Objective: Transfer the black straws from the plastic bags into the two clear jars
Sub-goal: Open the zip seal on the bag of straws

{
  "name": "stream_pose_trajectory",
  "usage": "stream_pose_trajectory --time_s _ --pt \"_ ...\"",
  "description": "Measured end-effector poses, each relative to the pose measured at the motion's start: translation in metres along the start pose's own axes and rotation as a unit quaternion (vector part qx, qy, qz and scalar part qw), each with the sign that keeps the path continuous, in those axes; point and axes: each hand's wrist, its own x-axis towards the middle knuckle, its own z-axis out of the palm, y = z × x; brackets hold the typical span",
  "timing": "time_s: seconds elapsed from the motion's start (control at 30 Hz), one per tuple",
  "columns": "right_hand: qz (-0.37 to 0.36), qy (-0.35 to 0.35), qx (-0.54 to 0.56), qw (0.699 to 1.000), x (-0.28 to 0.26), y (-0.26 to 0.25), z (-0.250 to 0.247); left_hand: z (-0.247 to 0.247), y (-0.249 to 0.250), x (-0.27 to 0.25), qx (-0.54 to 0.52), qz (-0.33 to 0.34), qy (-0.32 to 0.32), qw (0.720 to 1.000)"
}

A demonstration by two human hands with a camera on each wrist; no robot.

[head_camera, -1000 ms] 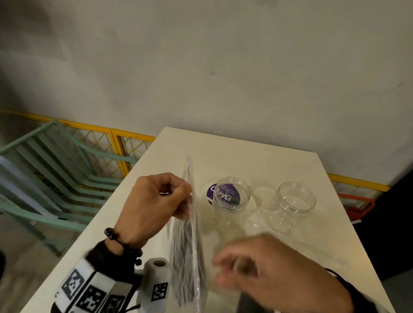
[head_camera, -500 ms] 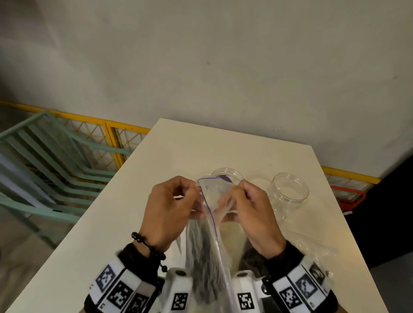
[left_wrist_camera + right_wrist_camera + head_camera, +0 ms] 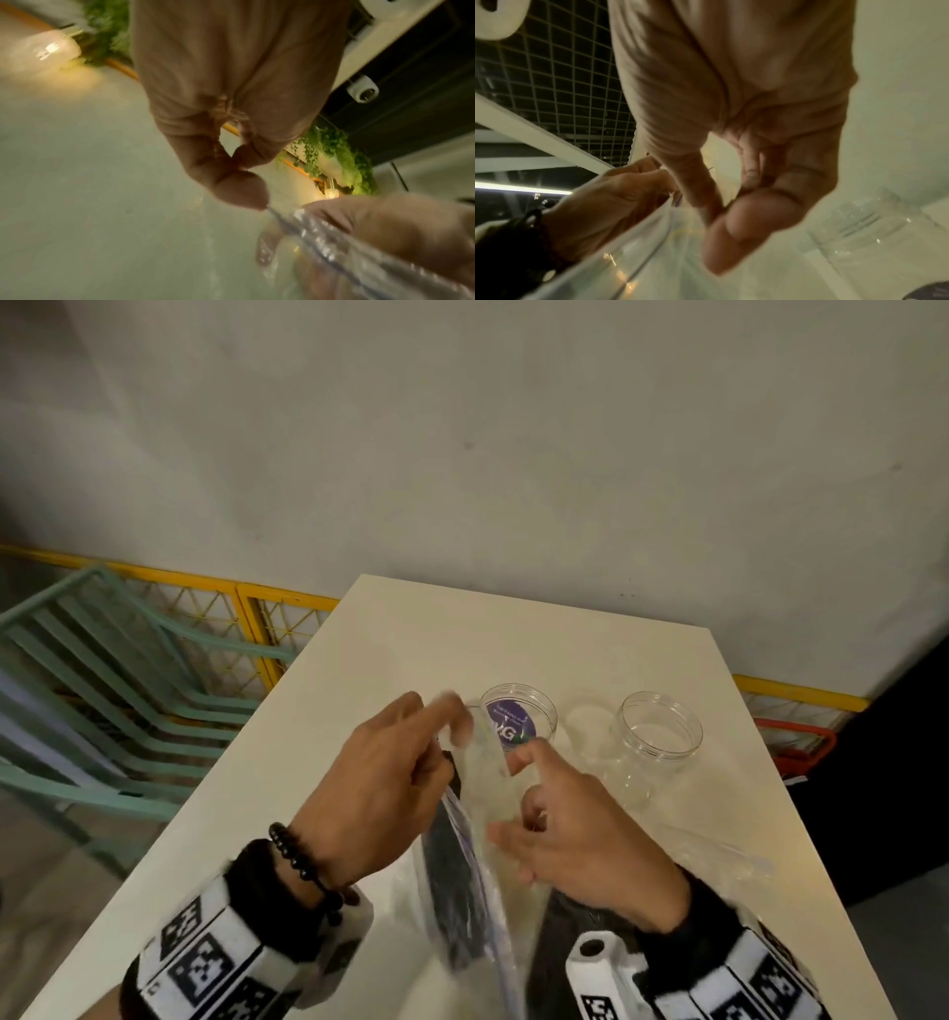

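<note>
Clear, thin plastic zip bag (image 3: pixel 475 824), held upright at lower centre of the head view, holding a bundle of black straws (image 3: pixel 449 880) in its lower half. Left hand (image 3: pixel 382 793): thumb and fingers pinching the bag's upper left lip; the left wrist view shows the thumb tip on the sealing strip. Right hand (image 3: pixel 580 845): fingers curled at the right wall of the bag, index finger raised toward the mouth; whether it actually grips the film cannot be told through the blur. Two clear round plastic jars, lids off, stand on the white tabletop (image 3: pixel 513 639) beyond the hands: one with a purple label (image 3: pixel 518 719) at frame centre, one plain (image 3: pixel 660 737) to its right, neither showing straws. Second clear plastic bag (image 3: pixel 719 857) lies flat at lower right. Step in hand, as judged: opening the bag's seal. Next move calls for spreading the mouth wide, then reaching in for the straws while one hand steadies the slack film. Against the picture half a second earlier: both hands then met at the top edge; the right hand now sits lower and the lips look parted.
</note>
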Motion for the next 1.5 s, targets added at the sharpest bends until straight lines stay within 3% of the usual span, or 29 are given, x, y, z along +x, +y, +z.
stream_pose_trajectory --time_s 0.03,0.13,0.2,0.3,0.33,0.43,0.5,0.67,0.73,0.83,0.93,1.07,1.13,1.17,1.23,1.3,1.33,1.43,1.5 --pt "-0.006 0.025 -0.025 0.999 0.002 0.004 -0.003 0.000 -0.003 -0.001 0.036 0.001 -0.024 0.999" --pt "0.022 0.197 -0.084 0.976 0.011 0.015 -0.028 -0.005 -0.015 -0.001 0.129 -0.031 -0.065 0.989" --pt "0.037 0.171 -0.058 0.983 0.009 0.010 -0.030 -0.009 -0.016 0.003 0.100 -0.012 -0.049 0.994" --pt "0.028 -0.002 -0.013 1.000 -0.001 -0.003 -0.006 -0.007 -0.012 0.005 0.092 -0.013 -0.052 0.994" --pt "0.020 -0.014 -0.024 0.999 -0.002 0.000 -0.004 -0.007 -0.014 0.005 0.116 -0.029 -0.069 0.990" --pt "0.033 0.088 -0.068 0.993 0.008 0.019 -0.023 -0.019 -0.020 0.003 0.212 -0.096 -0.108 0.966" --pt "0.058 0.111 -0.013 0.992 0.008 0.022 -0.037 -0.027 -0.022 0.004 0.257 -0.104 -0.124 0.953" --pt "0.103 0.079 0.192 0.973 0.008 0.007 -0.031 -0.020 -0.007 -0.007 0.225 0.091 -0.076 0.967" --pt "0.111 0.087 0.224 0.964 0.011 0.005 -0.024 -0.004 0.002 -0.016 0.201 0.169 -0.105 0.959" --pt "0.104 0.094 0.227 0.964 0.011 0.004 -0.024 0.019 -0.002 -0.024 0.238 0.227 -0.167 0.930" --pt "0.068 0.115 0.151 0.979 0.009 0.017 -0.044 0.006 -0.016 -0.022 0.245 0.260 -0.181 0.916" --pt "0.055 0.197 -0.086 0.975 0.013 0.040 -0.066 -0.032 -0.018 -0.008 0.154 0.241 -0.228 0.931" --pt "-0.047 0.233 -0.160 0.958 0.004 0.031 -0.063 -0.041 -0.012 0.003 0.135 0.234 -0.232 0.935" --pt "-0.130 0.221 -0.155 0.954 -0.002 0.022 -0.061 -0.043 -0.008 0.009 0.134 0.244 -0.222 0.935" --pt "-0.234 0.066 -0.080 0.967 -0.017 -0.002 -0.056 -0.042 -0.001 0.020 0.135 0.280 -0.202 0.929" --pt "-0.225 -0.105 -0.050 0.967 -0.024 -0.015 -0.050 -0.043 0.004 0.030 0.141 0.314 -0.190 0.919" --pt "-0.218 -0.135 -0.073 0.964 -0.024 -0.014 -0.049 -0.045 0.005 0.033 0.144 0.319 -0.186 0.918" --pt "-0.199 -0.105 -0.115 0.968 -0.025 -0.001 -0.058 -0.058 0.001 0.040 0.115 0.289 -0.181 0.933" --pt "-0.224 0.013 -0.096 0.970 -0.027 0.006 -0.068 -0.066 0.001 0.044 0.083 0.260 -0.155 0.949"
